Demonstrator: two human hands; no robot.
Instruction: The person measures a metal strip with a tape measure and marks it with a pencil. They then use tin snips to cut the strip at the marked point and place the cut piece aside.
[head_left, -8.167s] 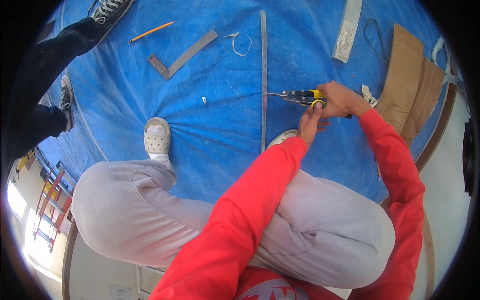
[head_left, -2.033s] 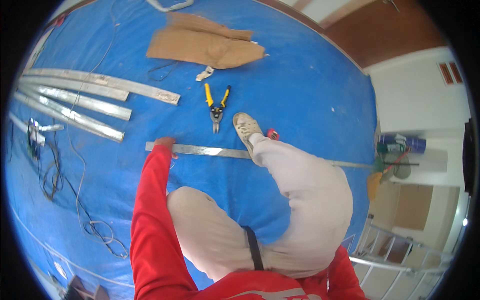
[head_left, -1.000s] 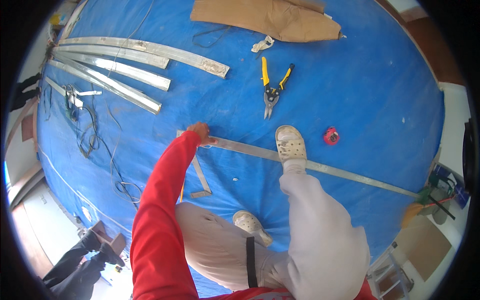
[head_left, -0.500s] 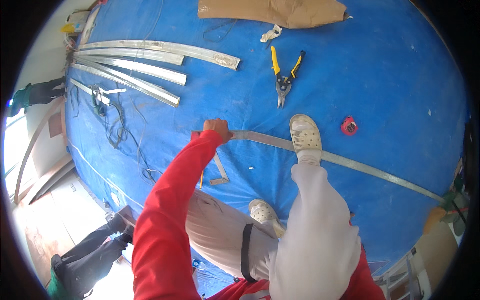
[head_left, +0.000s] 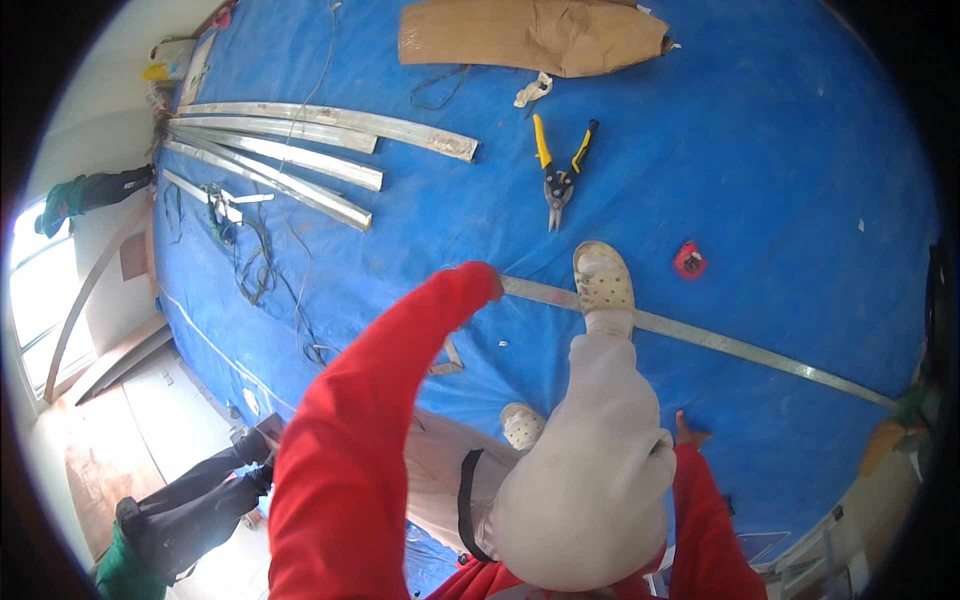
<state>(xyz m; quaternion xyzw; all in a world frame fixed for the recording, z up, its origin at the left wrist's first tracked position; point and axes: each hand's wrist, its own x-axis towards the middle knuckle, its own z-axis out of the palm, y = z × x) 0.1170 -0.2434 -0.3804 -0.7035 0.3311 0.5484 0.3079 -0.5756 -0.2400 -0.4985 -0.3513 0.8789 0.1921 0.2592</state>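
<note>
A long, narrow metal strip [head_left: 735, 345] lies across the blue sheet, with my shoe [head_left: 605, 278] planted on it. At the strip's left end is my left hand [head_left: 495, 287], closed on the metal; the red sleeve covers most of the hand and whatever lies beyond it. To the right of my raised knee, my right hand [head_left: 690, 432] is low over the sheet, fingers apart and holding nothing. A small bent metal piece [head_left: 452, 358] shows partly from under my left forearm. Ahead of my shoe lie tin snips [head_left: 558, 185] with yellow-and-black handles, their jaws toward me.
Several metal channels [head_left: 330, 165] fan out at the far left, near tangled cables [head_left: 255, 265]. A red tape measure [head_left: 690, 260] sits right of my shoe. Flattened cardboard [head_left: 520, 38] lies at the far side. Another person's dark-trousered legs [head_left: 195, 510] are at the lower left.
My left hand has shifted right along the strip, and its sleeve now hides most of it. My right hand has come into view beside my knee. The whole view has tilted slightly.
</note>
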